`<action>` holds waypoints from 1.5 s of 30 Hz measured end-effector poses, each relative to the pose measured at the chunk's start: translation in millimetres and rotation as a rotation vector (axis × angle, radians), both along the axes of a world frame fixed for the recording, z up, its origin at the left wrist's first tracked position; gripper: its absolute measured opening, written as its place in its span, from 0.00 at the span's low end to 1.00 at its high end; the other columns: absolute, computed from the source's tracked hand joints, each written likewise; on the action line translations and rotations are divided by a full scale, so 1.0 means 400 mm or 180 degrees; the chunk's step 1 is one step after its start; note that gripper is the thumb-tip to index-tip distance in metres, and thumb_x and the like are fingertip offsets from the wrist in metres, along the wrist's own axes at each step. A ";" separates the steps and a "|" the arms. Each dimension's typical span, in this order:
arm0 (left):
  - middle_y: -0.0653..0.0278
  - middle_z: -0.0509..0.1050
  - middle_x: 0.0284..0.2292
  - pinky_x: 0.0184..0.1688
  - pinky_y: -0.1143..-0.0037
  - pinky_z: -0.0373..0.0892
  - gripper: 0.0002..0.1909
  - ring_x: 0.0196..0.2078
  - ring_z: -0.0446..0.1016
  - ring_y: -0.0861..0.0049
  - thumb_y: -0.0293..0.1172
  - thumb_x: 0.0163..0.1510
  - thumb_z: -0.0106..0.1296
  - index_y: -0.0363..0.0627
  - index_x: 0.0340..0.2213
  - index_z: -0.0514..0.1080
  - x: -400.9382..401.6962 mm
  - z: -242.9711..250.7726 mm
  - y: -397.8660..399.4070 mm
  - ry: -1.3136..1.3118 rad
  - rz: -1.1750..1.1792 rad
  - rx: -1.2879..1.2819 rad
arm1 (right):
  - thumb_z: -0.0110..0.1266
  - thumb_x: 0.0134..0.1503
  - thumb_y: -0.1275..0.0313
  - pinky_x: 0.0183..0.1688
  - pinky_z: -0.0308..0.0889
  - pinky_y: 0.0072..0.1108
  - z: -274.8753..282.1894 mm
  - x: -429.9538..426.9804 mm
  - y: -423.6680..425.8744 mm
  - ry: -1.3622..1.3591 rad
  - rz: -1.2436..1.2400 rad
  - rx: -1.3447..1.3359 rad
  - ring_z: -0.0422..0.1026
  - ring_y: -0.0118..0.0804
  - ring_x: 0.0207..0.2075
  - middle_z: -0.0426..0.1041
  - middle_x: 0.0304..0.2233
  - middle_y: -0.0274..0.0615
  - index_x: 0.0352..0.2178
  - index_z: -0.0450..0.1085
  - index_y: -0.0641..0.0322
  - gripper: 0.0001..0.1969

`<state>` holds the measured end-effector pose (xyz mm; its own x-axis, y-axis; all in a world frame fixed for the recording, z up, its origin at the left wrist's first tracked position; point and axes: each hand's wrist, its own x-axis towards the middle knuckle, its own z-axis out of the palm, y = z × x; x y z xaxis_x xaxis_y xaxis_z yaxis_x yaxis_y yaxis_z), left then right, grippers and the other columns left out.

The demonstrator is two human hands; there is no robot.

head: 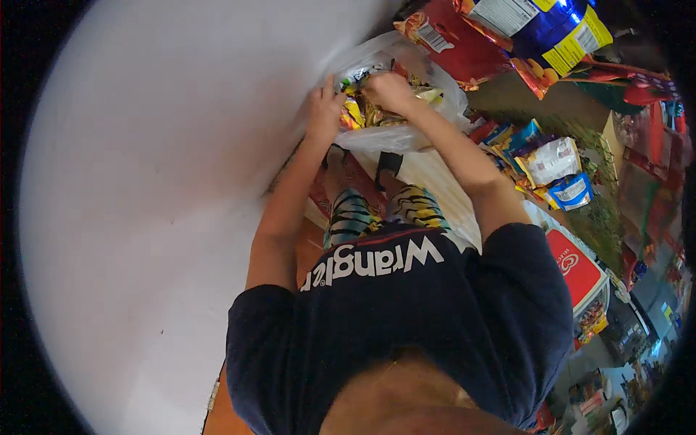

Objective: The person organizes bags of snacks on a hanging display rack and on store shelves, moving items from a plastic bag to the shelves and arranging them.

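Observation:
A translucent plastic bag [394,137] stands wide-mouthed in front of me, holding several colourful snack packets [352,113]. My left hand [324,111] is at the bag's left rim, close to the white wall. Its fingers point forward and look partly spread; whether they pinch the plastic is unclear. Over the packets inside the bag's mouth is my right hand [389,92], curled and slightly blurred. Its fingertips are hidden, so I cannot see whether a packet is in them.
The white wall [141,179] fills the left side. Large red [462,41] and blue [549,35] snack bags hang at the upper right. More small packets [549,163] lie at right, above a box with a red lid [576,266]. My feet are below the bag.

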<state>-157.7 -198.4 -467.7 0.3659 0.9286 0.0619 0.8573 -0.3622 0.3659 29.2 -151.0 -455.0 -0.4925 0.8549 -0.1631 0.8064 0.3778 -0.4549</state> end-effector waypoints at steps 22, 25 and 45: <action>0.43 0.54 0.52 0.48 0.64 0.63 0.20 0.49 0.61 0.51 0.21 0.47 0.43 0.36 0.45 0.62 0.011 0.096 -0.022 -0.0068 0.0472 -0.0454 | 0.45 0.49 0.68 0.49 0.53 0.39 -0.149 -0.004 0.027 -0.1702 0.0866 0.0024 0.61 0.37 0.47 0.68 0.41 0.36 0.32 0.74 0.45 0.11; 0.44 0.54 0.53 0.49 0.65 0.63 0.19 0.50 0.61 0.52 0.21 0.47 0.43 0.37 0.44 0.63 0.007 0.074 -0.035 0.0388 0.0170 -0.0250 | 0.47 0.45 0.72 0.46 0.57 0.36 -0.059 0.073 -0.021 -0.1193 0.0646 0.0366 0.61 0.38 0.45 0.66 0.36 0.37 0.29 0.73 0.50 0.10; 0.47 0.53 0.54 0.53 0.64 0.57 0.25 0.52 0.56 0.48 0.22 0.40 0.50 0.39 0.45 0.65 0.012 0.033 -0.047 -0.0395 0.0257 -0.0183 | 0.45 0.55 0.71 0.32 0.61 0.18 -0.013 0.264 -0.132 0.2169 -0.2751 -0.0497 0.64 0.24 0.29 0.67 0.27 0.34 0.33 0.65 0.66 0.09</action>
